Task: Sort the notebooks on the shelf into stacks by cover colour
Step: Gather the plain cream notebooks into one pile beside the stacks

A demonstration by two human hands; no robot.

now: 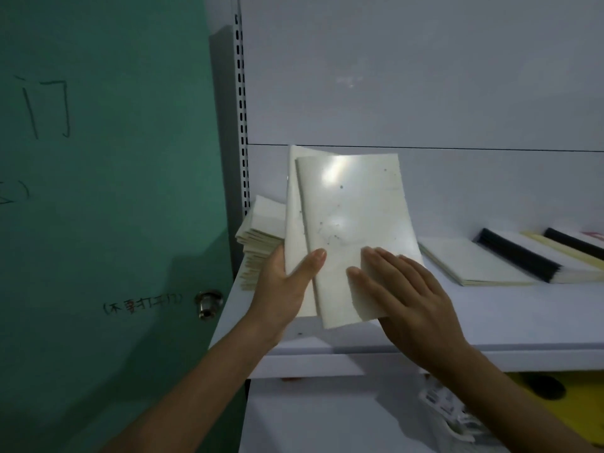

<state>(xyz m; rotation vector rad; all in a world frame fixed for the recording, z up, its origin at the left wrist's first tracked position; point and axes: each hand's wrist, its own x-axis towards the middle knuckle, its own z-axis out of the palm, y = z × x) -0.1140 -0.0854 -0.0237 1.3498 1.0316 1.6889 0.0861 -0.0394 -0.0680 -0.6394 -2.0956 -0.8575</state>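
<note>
Two white-covered notebooks (353, 230) are held tilted up above the white shelf (490, 315), one fanned slightly behind the other, their glossy front cover speckled with small dark marks and catching a bright glare. The left hand (284, 289) grips them along their lower left edge, thumb pressed across the front cover and the fingers hidden behind. The right hand (402, 289) lies open and flat against the lower right corner of the front notebook, fingers extended and close together, not curled around anything. Just behind the left hand, at the shelf's left end beside the slotted upright (242, 119), a stack of white notebooks (261, 233) rests on the shelf, somewhat uneven. To the right, well apart from the held pair, a thin pale notebook (470, 263) lies flat, with black-spined notebooks (519, 253) overlapping just beyond it. A green door (108, 178) with a metal knob (207, 304) stands to the left of the shelf.
</note>
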